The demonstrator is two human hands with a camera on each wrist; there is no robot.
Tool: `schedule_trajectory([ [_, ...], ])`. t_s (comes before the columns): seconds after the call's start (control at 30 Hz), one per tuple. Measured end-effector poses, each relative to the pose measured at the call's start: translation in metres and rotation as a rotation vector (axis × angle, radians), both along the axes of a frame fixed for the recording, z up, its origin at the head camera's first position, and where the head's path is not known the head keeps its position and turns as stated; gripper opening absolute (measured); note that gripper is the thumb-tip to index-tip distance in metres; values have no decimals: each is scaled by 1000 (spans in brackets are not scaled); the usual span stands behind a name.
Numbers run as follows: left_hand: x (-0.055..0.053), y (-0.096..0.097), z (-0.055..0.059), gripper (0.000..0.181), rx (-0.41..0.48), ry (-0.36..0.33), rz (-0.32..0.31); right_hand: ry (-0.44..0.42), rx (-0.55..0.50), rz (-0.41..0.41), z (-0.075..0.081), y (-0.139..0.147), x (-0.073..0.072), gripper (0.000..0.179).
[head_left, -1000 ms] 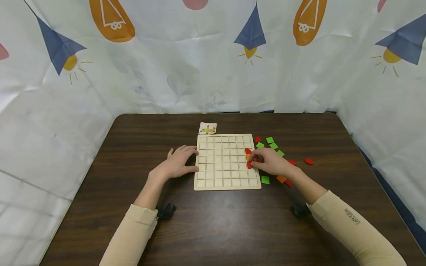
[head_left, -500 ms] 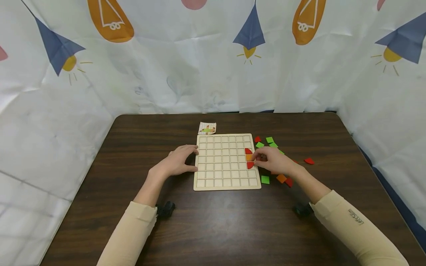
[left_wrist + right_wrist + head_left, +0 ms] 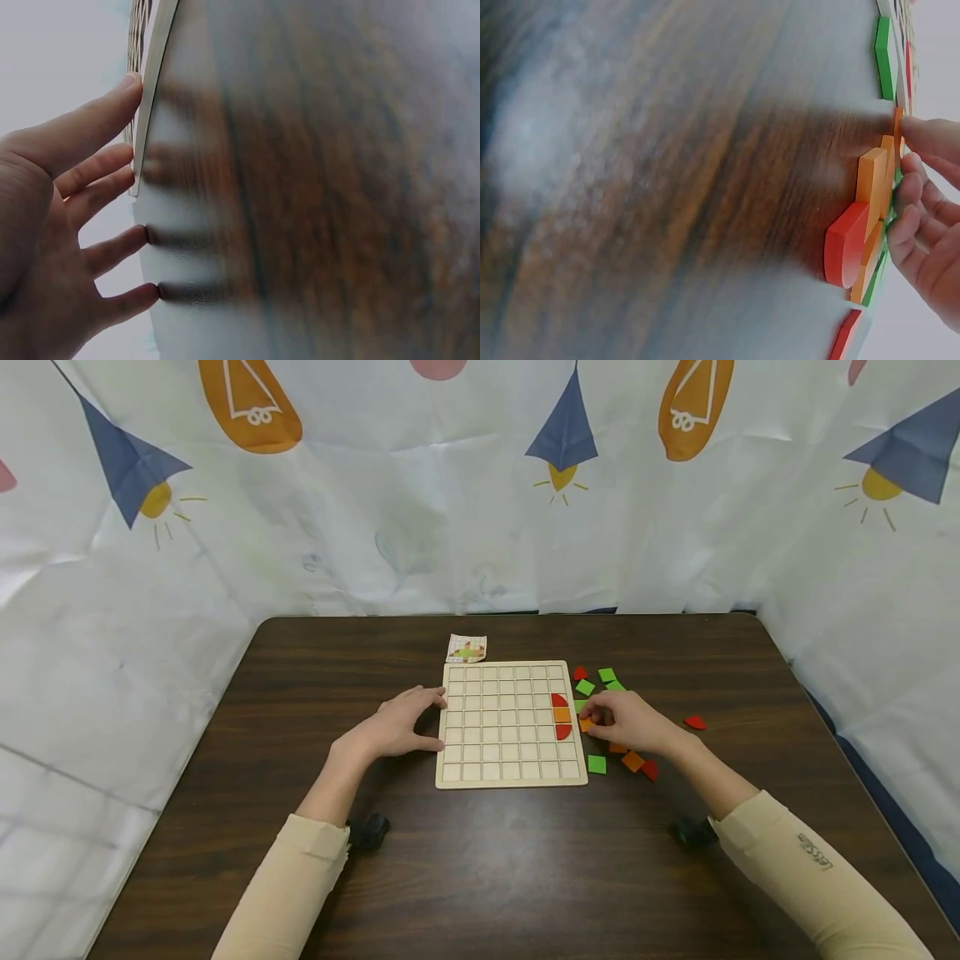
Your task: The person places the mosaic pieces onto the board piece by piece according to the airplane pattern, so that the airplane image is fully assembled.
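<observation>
A wooden grid board (image 3: 495, 727) lies flat on the table. In its right-hand column sits an orange square tile (image 3: 562, 715) between two red rounded tiles, the lower red tile (image 3: 563, 732) being nearer me. My left hand (image 3: 393, 724) is spread at the board's left edge; thumb and fingertips touch the rim, as the left wrist view also shows. Just right of the board, my right hand (image 3: 626, 720) pinches another orange square tile (image 3: 587, 725) between thumb and fingers. In the right wrist view that tile (image 3: 898, 127) shows only edge-on beside the thumb.
Loose tiles lie around my right hand: green tiles (image 3: 607, 675), an orange tile (image 3: 633, 762), a red tile (image 3: 695, 722) and others partly hidden under the hand. A small picture card (image 3: 467, 649) lies behind the board. A printed white curtain (image 3: 450, 527) surrounds the table (image 3: 480, 868).
My right hand has left the tiles on the board and moved right, onto an orange tile beside the board's edge. My left hand stays at the left rim.
</observation>
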State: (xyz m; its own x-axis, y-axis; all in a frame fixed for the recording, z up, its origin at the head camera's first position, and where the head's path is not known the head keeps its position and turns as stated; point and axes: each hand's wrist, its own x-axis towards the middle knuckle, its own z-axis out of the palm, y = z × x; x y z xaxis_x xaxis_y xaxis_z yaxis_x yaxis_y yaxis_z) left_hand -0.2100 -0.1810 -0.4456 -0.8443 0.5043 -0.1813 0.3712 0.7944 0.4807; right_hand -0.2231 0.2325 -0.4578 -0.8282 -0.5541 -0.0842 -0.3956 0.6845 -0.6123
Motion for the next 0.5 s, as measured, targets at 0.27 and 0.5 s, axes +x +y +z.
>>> schedule_trajectory([
  [0.27, 1, -3, 0, 73, 16, -43, -14, 1, 24, 10, 1, 5, -1, 19],
  [0.5, 3, -5, 0, 80, 37, -65, -30, -2, 30, 5, 1, 8, -1, 24],
])
